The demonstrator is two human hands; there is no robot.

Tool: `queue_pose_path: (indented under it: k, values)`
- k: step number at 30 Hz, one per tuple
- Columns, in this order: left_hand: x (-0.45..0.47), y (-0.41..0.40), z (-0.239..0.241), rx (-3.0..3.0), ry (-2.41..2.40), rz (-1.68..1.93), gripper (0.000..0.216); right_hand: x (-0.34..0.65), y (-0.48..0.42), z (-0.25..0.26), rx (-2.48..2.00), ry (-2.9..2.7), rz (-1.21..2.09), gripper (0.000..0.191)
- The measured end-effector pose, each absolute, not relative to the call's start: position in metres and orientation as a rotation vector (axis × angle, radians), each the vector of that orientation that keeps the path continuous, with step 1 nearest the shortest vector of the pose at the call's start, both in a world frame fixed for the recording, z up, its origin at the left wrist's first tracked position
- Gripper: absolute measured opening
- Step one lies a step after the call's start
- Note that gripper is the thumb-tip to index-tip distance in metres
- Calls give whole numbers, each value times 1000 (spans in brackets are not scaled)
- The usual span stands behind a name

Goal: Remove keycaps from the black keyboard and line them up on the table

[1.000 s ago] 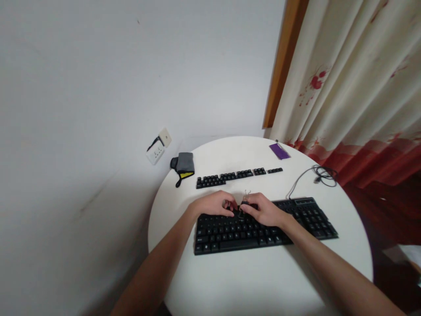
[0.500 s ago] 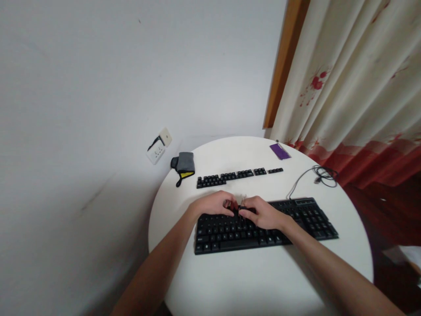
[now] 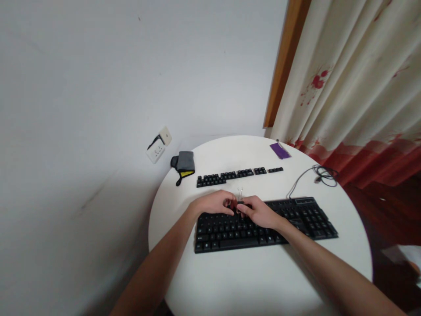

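A black keyboard (image 3: 237,242) lies across the near half of the table. The upper rows at its left have lost their caps in part, as far as I can see past my hands. My right hand (image 3: 259,213) is closed over those rows and pinches a small wire keycap puller (image 3: 240,193). Its thin metal prongs point up and away from me. Close beside it, my left hand (image 3: 215,202) has its fingers curled in toward the puller, thumb low over the keys. Whatever lies between the left fingertips is hidden.
Loose black keycaps (image 3: 212,180) stand in a broken row behind the keyboard. A grey pouch (image 3: 186,161) sits at the back left, a purple packet (image 3: 280,151) at the back right. The keyboard's coiled cable (image 3: 325,175) rests near the right edge of the round white table (image 3: 256,281).
My right hand has shifted slightly left and up with the keycap puller, whose prongs now stand out above the fingers. The left hand has stayed nearly in place.
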State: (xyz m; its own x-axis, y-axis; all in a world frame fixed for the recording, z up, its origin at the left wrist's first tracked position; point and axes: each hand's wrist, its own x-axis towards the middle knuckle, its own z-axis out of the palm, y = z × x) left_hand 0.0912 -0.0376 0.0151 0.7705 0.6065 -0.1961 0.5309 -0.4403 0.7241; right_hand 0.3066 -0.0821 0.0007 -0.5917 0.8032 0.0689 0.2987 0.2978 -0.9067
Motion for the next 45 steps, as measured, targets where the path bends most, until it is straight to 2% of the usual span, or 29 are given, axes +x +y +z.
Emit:
queue_pose_path:
  k: [14,22,33,45]
  values:
    - [91,-37,15,2142,843,124,22,299,-87,-2,-1109,-2066,1007,33]
    - [96,-40,21,2254,600,225,15,300,-82,-11,-1095,-2009,1053,35]
    - [105,-37,-2,2033,597,351,25,300,-81,-13,-1051,-1928,1151,36]
    - [108,-36,-4,2048,632,325,24,298,-81,-15,-1011,-1910,1146,36]
